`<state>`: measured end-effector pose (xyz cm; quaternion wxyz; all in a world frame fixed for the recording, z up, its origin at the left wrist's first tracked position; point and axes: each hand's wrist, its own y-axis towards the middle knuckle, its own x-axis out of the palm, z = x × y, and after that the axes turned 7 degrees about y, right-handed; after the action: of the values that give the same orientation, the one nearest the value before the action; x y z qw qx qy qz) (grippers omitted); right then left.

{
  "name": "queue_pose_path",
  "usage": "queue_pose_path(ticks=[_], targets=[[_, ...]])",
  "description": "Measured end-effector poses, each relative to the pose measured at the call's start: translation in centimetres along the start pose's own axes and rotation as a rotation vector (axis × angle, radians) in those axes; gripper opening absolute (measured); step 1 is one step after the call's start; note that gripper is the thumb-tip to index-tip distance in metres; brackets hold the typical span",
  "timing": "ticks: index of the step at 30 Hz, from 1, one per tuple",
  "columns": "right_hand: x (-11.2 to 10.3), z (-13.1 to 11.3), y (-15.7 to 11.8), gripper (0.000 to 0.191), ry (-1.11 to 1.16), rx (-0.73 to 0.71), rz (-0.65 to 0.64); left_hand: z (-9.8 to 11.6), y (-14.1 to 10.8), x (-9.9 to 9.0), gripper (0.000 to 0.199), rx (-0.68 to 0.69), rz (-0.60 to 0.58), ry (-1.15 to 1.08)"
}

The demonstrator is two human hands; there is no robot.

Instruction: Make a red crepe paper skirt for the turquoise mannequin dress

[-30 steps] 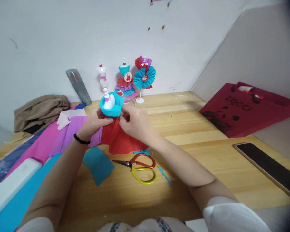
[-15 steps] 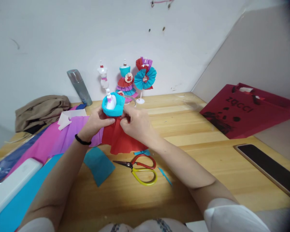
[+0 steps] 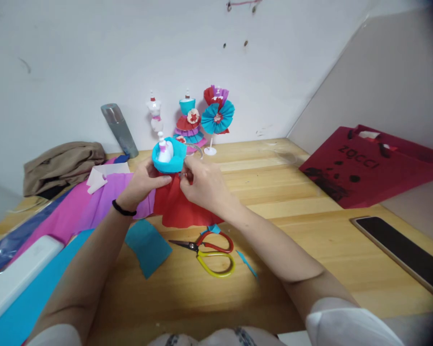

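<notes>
A small white mannequin (image 3: pixel 164 153) stands inside a band of blue paper (image 3: pixel 169 166) and a red paper skirt (image 3: pixel 187 206) spreads below it. My left hand (image 3: pixel 144 180) is closed round the mannequin's left side, its thumb across the front under the blue band. On the right side, my right hand (image 3: pixel 204 185) has its fingers curled in a pinch at the blue band's edge; what lies between the fingertips is hidden. Scissors (image 3: pixel 193 246) with one red and one yellow handle lie below, beside a blue paper piece (image 3: pixel 147 247).
Three mannequins stand by the wall, one bare (image 3: pixel 154 113), two in paper dresses (image 3: pixel 188 122) (image 3: pixel 217 117). A grey bottle (image 3: pixel 119 129), brown cloth (image 3: pixel 63 166) and coloured paper (image 3: pixel 57 216) lie left. A red bag (image 3: pixel 368 166) and phone (image 3: pixel 400 250) are right.
Both hands keep nearly the same hold. The red skirt's lower edge has shifted slightly up, and more of the small blue scrap above the scissors shows.
</notes>
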<state>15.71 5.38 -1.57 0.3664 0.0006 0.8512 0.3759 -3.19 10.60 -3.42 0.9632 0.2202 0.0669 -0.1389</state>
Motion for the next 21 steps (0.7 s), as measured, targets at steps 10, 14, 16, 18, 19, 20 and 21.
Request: queue_pose_path(ticks=[10,14,16,18,19,20,21], targets=[[-0.02,-0.05,-0.08,0.011,0.014,-0.017,0.022,-0.32,0.04,-0.04,0.05,0.02,-0.011,-0.036],[0.02,-0.01,-0.06,0.009,0.012,-0.031,0.03,-0.46,0.03,-0.06,0.053,0.028,-0.02,-0.035],[0.08,-0.01,-0.03,0.008,0.003,-0.029,0.034,-0.45,-0.02,-0.05,0.054,0.027,-0.027,-0.033],[0.13,-0.03,0.0,0.008,-0.005,-0.019,0.031,-0.42,-0.07,-0.03,0.054,0.023,-0.03,-0.031],[0.15,-0.04,0.02,0.008,-0.007,-0.012,0.027,-0.4,-0.08,-0.03,0.054,0.02,-0.031,-0.031],[0.18,-0.04,0.04,0.008,-0.01,-0.006,0.024,-0.4,-0.1,-0.02,0.054,0.018,-0.03,-0.034],[0.2,-0.04,0.06,0.008,-0.012,-0.001,0.022,-0.41,-0.1,-0.02,0.054,0.016,-0.03,-0.039]])
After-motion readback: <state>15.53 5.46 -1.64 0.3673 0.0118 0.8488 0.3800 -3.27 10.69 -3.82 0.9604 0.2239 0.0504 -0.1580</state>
